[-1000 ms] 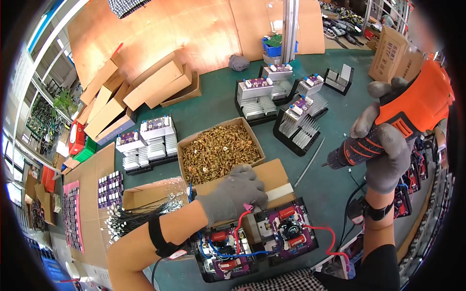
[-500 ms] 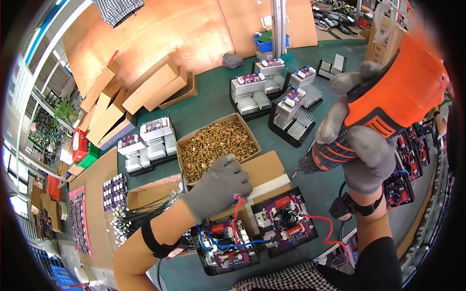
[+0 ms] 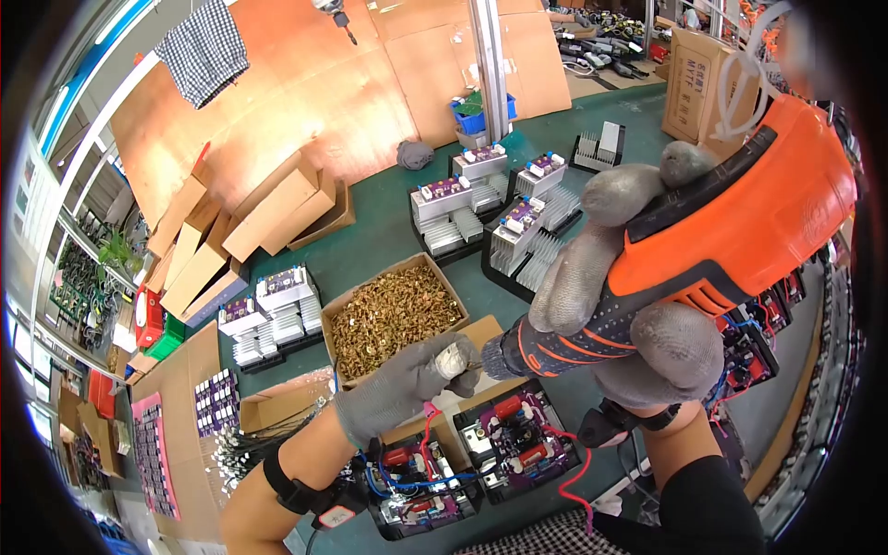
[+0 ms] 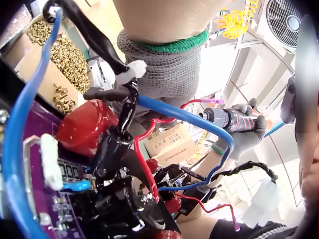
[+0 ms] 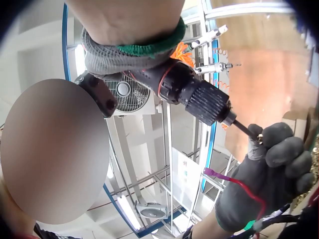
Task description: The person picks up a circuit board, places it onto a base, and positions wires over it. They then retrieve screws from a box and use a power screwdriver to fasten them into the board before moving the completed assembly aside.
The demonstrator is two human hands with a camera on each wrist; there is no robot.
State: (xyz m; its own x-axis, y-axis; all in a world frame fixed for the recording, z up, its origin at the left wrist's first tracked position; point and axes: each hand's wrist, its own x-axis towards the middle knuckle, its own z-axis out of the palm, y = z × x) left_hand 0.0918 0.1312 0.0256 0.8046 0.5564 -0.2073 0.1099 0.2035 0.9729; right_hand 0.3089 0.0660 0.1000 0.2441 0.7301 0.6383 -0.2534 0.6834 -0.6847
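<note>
My gloved right hand (image 3: 661,356) grips an orange and black power drill (image 3: 740,208), its chuck pointing left. The drill's bit (image 5: 244,129) reaches the fingertips of my gloved left hand (image 3: 393,388), which pinches a small brass-coloured screw (image 5: 259,139) at the bit's tip. Just beyond the left hand stands a cardboard box (image 3: 326,339) full of brass-coloured screws (image 3: 398,319). Below the hands lie two purple circuit-board units, a left one (image 3: 412,509) and a right one (image 3: 523,439), with red and blue wires. A red wire's pink connector (image 3: 430,408) overlaps the left hand.
Finned heat sinks with small purple boards stand in a right group (image 3: 527,222) and a left group (image 3: 268,319). Black cables (image 3: 245,439) lie beside the left forearm. Empty cartons (image 3: 277,213) are stacked at the back left. A metal post (image 3: 488,69) rises behind.
My right hand has brought the drill left until its bit meets the left fingertips. The left hand has turned, its thumb now facing up. The head view has shifted.
</note>
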